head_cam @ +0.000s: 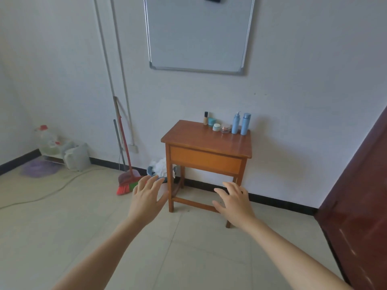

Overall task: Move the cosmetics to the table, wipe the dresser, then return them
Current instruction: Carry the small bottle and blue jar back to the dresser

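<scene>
A small wooden dresser [194, 141] stands against the white wall. Along its back edge stand several cosmetics: a foundation bottle [205, 118], a teal jar [211, 122], a white jar [216, 127], a clear jar [226, 128], a blue pump bottle [236, 123] and a blue cylindrical bottle [245, 124]. My left hand [146, 197] and my right hand [235, 200] are stretched out in front of me, fingers spread, holding nothing. Both hover well short of the dresser, in front of its legs.
A whiteboard [199, 32] hangs above the dresser. A red broom [125, 181] leans on the wall to the left, beside a bin [160, 170] with white waste. Bottles and a bag [76, 156] sit in the left corner. A dark wooden door [360, 197] is at the right.
</scene>
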A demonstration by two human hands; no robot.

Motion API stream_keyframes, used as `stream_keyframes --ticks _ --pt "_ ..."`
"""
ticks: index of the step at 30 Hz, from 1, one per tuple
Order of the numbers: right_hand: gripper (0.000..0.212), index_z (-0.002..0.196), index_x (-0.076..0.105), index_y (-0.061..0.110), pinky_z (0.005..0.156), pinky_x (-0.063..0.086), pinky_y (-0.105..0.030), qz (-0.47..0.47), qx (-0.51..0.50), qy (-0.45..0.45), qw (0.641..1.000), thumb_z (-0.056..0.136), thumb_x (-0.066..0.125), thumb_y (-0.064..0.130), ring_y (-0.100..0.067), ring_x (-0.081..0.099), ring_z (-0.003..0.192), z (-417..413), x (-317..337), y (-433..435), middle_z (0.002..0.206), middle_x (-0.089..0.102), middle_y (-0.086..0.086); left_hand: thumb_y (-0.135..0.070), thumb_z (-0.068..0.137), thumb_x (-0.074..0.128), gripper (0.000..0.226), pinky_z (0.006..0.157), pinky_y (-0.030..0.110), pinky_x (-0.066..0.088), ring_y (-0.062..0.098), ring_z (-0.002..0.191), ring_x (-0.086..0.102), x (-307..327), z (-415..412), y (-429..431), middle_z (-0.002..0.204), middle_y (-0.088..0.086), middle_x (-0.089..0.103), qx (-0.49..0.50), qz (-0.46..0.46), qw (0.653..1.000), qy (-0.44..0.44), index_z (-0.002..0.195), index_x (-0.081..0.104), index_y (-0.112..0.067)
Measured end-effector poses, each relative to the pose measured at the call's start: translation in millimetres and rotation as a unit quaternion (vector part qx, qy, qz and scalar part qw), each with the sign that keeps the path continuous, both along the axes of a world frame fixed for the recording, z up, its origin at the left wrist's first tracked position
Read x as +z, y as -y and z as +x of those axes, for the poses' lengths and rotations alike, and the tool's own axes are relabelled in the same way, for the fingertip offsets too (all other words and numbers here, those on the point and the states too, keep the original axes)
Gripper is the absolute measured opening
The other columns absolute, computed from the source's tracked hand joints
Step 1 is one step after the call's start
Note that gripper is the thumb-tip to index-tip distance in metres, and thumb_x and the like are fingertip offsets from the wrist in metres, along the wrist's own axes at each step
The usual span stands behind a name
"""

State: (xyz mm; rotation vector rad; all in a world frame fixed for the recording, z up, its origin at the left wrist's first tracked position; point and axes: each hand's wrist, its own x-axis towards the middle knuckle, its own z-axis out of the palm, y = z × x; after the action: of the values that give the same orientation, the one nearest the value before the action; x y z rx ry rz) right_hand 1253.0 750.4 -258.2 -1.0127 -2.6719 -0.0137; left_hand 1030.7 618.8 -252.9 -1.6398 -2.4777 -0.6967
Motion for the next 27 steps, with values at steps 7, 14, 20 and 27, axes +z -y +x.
stream_keyframes --ticks 7,14,20,27 --pt "0.033 0.091 0.07 0.022 0.069 0.054 -0.04 0.046 0.027 0.022 0.998 0.067 0.071 0.044 -0.023 0.067 0.091 -40 -14 -92 0.096 0.068 -0.005 -0.048 0.09 0.035 0.054 0.111 0.04 0.019 0.022 0.138 0.018 -15 -26 -75 0.145 0.0 0.036 0.059 0.003 0.996 0.061 0.135 0.04 -0.02" --pt "0.04 0.103 0.068 0.019 0.082 0.049 -0.047 -0.007 0.078 0.067 0.995 0.072 0.069 0.044 -0.029 0.061 0.106 -110 -32 -153 0.11 0.064 -0.011 -0.032 0.091 0.05 0.044 0.109 0.043 0.022 0.024 0.135 0.023 -29 -94 -122 0.142 0.003 0.041 0.103 0.028 0.991 0.076 0.131 0.046 -0.016" --pt "0.045 0.136 0.043 0.019 0.112 0.013 -0.043 -0.016 0.056 0.062 0.996 0.095 0.04 0.04 -0.024 0.017 0.14 -177 -21 -228 0.148 0.03 -0.009 -0.032 0.092 0.049 0.044 0.109 0.043 0.021 0.023 0.135 0.022 -32 -179 -211 0.141 0.003 0.041 0.089 0.038 0.99 0.098 0.132 0.045 -0.015" --pt "0.046 0.137 0.04 0.023 0.111 0.016 -0.038 -0.04 -0.04 0.07 0.996 0.095 0.039 0.042 -0.019 0.018 0.14 -239 -11 -311 0.148 0.029 -0.004 -0.046 0.088 0.038 0.054 0.108 0.047 0.024 0.027 0.133 0.028 -26 -253 -317 0.139 0.006 0.045 0.036 0.033 0.992 0.114 0.13 0.047 -0.013"
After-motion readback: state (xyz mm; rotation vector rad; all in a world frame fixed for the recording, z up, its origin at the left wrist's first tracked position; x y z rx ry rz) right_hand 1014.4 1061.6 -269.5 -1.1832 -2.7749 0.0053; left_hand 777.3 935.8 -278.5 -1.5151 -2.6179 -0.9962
